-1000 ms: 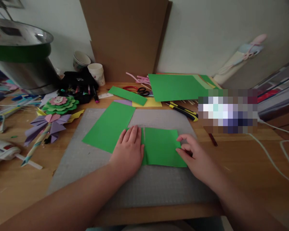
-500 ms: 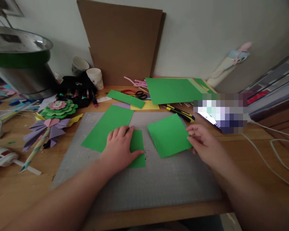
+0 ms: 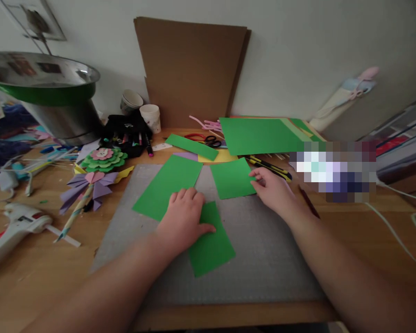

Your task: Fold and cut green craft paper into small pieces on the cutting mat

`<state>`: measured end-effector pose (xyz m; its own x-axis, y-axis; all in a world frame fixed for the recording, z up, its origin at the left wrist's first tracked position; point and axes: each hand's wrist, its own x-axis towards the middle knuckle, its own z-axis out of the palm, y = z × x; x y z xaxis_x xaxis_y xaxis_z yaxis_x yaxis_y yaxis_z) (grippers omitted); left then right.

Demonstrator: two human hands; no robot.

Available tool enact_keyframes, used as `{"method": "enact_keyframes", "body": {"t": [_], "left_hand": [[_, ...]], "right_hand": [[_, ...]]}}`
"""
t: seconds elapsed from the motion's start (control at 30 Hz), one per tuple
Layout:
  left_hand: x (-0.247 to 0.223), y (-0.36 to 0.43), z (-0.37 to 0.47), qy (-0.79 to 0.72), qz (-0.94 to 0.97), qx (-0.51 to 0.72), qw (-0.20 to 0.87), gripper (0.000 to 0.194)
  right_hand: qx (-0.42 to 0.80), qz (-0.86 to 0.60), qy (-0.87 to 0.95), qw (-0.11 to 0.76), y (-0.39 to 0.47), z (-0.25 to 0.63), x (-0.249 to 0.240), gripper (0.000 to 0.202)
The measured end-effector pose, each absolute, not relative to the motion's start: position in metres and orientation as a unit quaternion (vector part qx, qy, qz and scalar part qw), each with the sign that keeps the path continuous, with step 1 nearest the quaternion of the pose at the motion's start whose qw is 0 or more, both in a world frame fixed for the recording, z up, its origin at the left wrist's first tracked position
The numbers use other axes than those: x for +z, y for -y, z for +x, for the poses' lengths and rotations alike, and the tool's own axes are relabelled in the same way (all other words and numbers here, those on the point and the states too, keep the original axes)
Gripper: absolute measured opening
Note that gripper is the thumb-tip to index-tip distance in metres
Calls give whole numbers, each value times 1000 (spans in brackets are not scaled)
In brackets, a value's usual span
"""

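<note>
My left hand (image 3: 185, 217) rests on a green paper piece (image 3: 211, 254) that lies askew near the middle of the grey cutting mat (image 3: 263, 259). Its thumb is spread out, and the fingertips press on the paper's upper left part. A larger green sheet (image 3: 169, 182) lies just beyond that hand. At the mat's back edge, my right hand (image 3: 263, 182) pinches the right edge of a squarish green paper (image 3: 230, 178). A yellow and black cutter (image 3: 270, 167) lies behind the right hand.
Behind the mat are a green strip (image 3: 192, 147), scissors (image 3: 213, 141) and a big green sheet (image 3: 260, 136). A paper flower (image 3: 104, 159), a glue gun (image 3: 24, 224) and a metal bin (image 3: 65, 111) stand or lie at left. Cables (image 3: 388, 229) run at right.
My right hand has moved the squarish paper back and left on the mat. The piece under my left hand has come nearer and turned. The view has shifted left.
</note>
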<state>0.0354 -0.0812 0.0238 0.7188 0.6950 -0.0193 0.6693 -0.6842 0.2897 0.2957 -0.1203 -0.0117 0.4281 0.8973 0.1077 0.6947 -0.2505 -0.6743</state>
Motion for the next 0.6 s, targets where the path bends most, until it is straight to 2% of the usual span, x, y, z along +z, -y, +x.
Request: {"method": "enact_keyframes", "body": {"t": [0.1, 0.17, 0.23, 0.3, 0.33, 0.4, 0.5, 0.6], "left_hand": [[27, 87, 38, -356, 899, 54, 248, 13], [25, 92, 41, -363, 864, 102, 334, 7], [19, 96, 44, -373, 817, 174, 404, 6], [12, 101, 47, -376, 784, 226, 440, 7], [8, 104, 48, -372, 773, 240, 454, 7], [5, 105, 50, -365, 759, 262, 471, 4], [11, 95, 45, -404, 770, 288, 402, 21], [28, 67, 25, -465, 828, 242, 200, 31]], "right_hand": [[82, -785, 524, 318, 130, 286, 5, 23], [74, -767, 546, 329, 139, 274, 17, 28], [220, -683, 594, 363, 147, 260, 23, 32], [398, -582, 622, 339, 154, 250, 20, 38], [447, -559, 619, 324, 156, 248, 15, 41], [464, -574, 593, 321, 156, 248, 6, 42], [410, -640, 524, 385, 148, 259, -2, 38], [365, -658, 446, 484, 137, 273, -3, 36]]}}
